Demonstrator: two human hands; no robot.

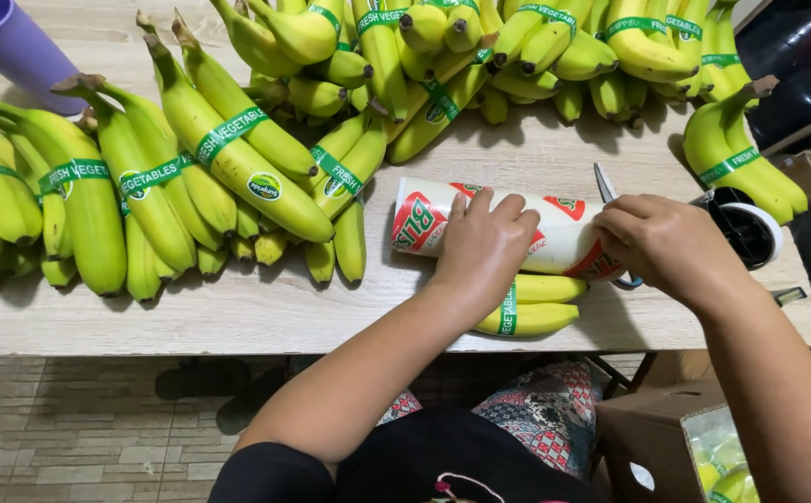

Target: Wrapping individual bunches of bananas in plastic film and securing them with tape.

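My left hand lies flat on a white roll of printed red-and-green film that rests on the pale wooden table. My right hand grips scissors at the roll's right end, one blade pointing up behind the fingers. A small bunch of two banded green-yellow bananas sits under my left wrist near the table's front edge. Whether the blades touch the film is hidden by my fingers.
Many bunches of green bananas with green bands fill the left and back of the table. A purple cup stands at the far left corner. A tape dispenser sits at the right edge. A cardboard box stands on the floor.
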